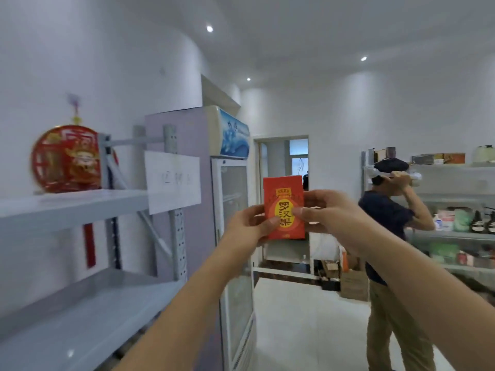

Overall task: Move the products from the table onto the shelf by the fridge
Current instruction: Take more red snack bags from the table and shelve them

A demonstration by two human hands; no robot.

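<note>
In front of the fridge [231, 215], at chest height, you hold a red box [283, 199] upright with both arms stretched out, its front with the yellow oval and dark characters facing you. Your left hand [250, 227] pinches the box's lower left corner, the thumb lying across the front and the fingers curled behind. Your right hand [330, 214] grips the right edge the same way, with the thumb pressed on the front near the oval and the fingers wrapped round the back. The box is in the air, apart from any surface, just right of the fridge's glass door. To your left stands the grey metal shelf [72, 206], close against the fridge's side. Its upper board carries a round red ornament [67, 159] near the wall, with a red tassel hanging below the board. A white sheet of paper [172, 182] is fixed to the shelf's end post, and its faint writing is too blurred to read. Beyond the box is an open doorway [284, 159]. At the right another person [388, 236] in a dark shirt and tan trousers stands with one arm raised to the head, beside a second shelf [452, 235] stocked with bottles and packets.
</note>
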